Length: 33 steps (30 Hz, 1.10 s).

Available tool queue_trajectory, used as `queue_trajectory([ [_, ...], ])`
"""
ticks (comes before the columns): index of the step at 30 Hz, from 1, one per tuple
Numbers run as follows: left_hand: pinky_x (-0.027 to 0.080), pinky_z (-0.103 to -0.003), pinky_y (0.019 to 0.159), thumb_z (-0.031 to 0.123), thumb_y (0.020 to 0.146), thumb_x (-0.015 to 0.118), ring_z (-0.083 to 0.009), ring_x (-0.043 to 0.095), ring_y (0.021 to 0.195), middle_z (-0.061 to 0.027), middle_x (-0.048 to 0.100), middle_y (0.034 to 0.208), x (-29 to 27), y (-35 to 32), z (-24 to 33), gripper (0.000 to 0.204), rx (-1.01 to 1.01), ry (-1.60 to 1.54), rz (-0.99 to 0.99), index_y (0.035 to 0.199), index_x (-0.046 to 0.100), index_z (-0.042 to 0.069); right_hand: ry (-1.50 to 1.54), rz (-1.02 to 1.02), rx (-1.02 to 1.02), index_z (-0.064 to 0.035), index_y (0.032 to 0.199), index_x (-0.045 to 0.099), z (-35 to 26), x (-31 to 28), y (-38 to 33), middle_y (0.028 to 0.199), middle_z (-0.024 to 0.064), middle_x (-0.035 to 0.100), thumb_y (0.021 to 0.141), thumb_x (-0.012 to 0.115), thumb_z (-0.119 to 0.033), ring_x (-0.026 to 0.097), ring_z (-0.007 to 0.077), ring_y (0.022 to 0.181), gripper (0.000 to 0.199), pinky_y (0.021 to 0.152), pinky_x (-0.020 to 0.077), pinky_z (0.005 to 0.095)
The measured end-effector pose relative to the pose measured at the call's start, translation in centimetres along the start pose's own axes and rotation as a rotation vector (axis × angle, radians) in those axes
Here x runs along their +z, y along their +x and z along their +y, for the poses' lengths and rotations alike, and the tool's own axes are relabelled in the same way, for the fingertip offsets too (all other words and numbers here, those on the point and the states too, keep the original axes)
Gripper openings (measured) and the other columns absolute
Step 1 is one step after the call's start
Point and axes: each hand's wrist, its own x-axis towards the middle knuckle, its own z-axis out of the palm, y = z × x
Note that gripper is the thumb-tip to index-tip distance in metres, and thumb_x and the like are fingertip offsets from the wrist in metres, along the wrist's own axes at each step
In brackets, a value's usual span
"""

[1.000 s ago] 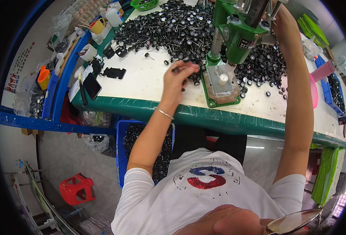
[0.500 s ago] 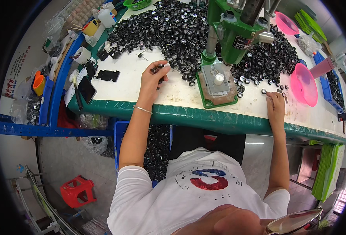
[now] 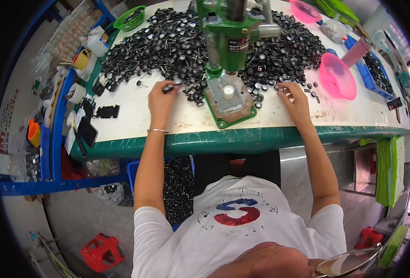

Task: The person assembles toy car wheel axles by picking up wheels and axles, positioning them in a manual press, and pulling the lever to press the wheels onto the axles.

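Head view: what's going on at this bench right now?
A person works with both hands at the bench. The left hand holds small black wheels; the right hand's fingertips are at another wheel, its grip unclear. Between them stands a green press, a white round piece on its base. Black wheeled parts are heaped behind.

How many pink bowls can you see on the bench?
2. One pink bowl is to the right of the right hand; the other bowl sits farther back, beyond the black wheel heap. More could be hidden behind the green press.
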Motion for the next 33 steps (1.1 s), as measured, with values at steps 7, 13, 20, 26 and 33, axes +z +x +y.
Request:
queue_trajectory([
  [7,0.035,-0.017,0.048,0.013,0.084,0.073,-0.0021,0.047,0.053,-0.0033,0.070,0.077,-2.2,-0.8,4.2,0.021,-0.393,-0.441,-0.120,0.103,0.072,0.003,0.576,-0.115,0.208,-0.0001,0.107,0.066,-5.0,2.5,2.0,0.084,0.0009,0.064,0.097,0.056,-0.017,0.058,0.0070,0.072,0.022,0.069,0.0483,0.0211],
  [13,0.035,-0.016,0.048,0.016,0.086,0.071,-0.0028,0.051,0.056,-0.0039,0.071,0.082,-2.2,-2.4,6.2,0.018,-0.352,-0.610,-0.071,0.099,0.072,0.002,0.441,-0.182,0.105,0.0001,0.100,0.065,-8.8,6.4,3.2,0.087,0.0068,0.063,0.092,0.061,-0.018,0.057,0.0133,0.077,0.020,0.071,0.0455,0.0280],
  [20,0.039,-0.017,0.050,0.008,0.081,0.075,-0.0047,0.054,0.058,-0.0018,0.069,0.083,-0.5,-3.9,10.1,0.011,-0.323,-0.758,-0.192,0.090,0.072,0.003,0.355,-0.069,0.021,0.0006,0.097,0.063,-7.0,8.7,3.2,0.089,0.0095,0.057,0.094,0.057,-0.018,0.057,0.0222,0.077,0.020,0.070,0.0451,0.0337],
  [26,0.043,-0.018,0.053,0.006,0.082,0.074,-0.0057,0.054,0.061,-0.0013,0.062,0.086,1.0,-4.5,11.2,0.012,-0.191,-0.872,-0.215,0.090,0.069,-0.001,0.026,-0.031,-0.222,-0.0001,0.095,0.065,-10.6,8.1,3.0,0.096,0.0119,0.058,0.091,0.058,-0.016,0.059,0.0323,0.082,0.018,0.072,0.0464,0.0383],
  [33,0.045,-0.021,0.056,0.002,0.081,0.073,-0.0072,0.055,0.063,-0.0024,0.062,0.083,1.7,-4.4,12.8,0.011,-0.150,-0.852,-0.277,0.091,0.070,-0.001,0.136,-0.129,-0.151,-0.0010,0.095,0.066,-9.4,7.3,3.5,0.096,0.0115,0.059,0.089,0.059,-0.018,0.060,0.0313,0.085,0.019,0.073,0.0482,0.0397],
])
